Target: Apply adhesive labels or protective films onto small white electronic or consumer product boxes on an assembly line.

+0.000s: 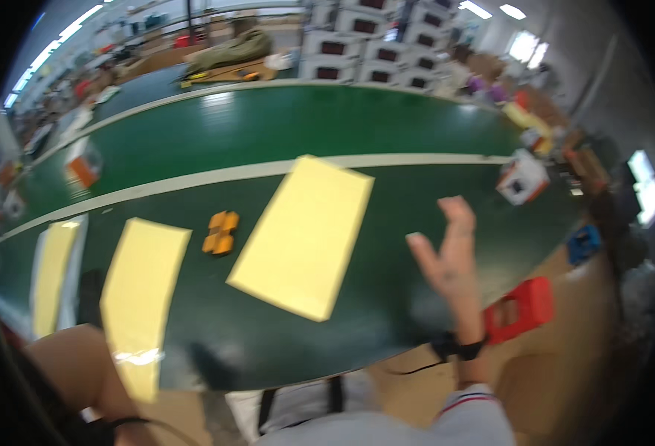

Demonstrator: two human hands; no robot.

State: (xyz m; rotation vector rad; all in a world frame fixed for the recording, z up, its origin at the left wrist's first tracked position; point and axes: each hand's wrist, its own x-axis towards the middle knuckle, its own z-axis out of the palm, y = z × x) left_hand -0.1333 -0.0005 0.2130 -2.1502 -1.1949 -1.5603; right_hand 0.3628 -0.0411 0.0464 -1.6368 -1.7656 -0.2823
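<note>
My right hand (452,249) is raised over the right part of the green table (387,297), thumb and fingers apart, with nothing in it. A black band with a cable circles its wrist. To its left lies a large yellow sheet (305,238), set at a slant. Part of my left hand (82,364) shows at the lower left, blurred, its fingers hidden. Close to it are a narrower yellow sheet (146,275), hanging over the near table edge, and another yellow strip (54,275) on a whitish backing. A small orange-and-black object (221,233) sits between the sheets.
Beyond a pale rail runs a green belt (290,119). White-and-orange boxes stand at the right (522,178) and left (83,162). A red holder-like object (521,308) and a blue object (584,245) are by the right edge. Stacked white boxes (364,44) rise behind.
</note>
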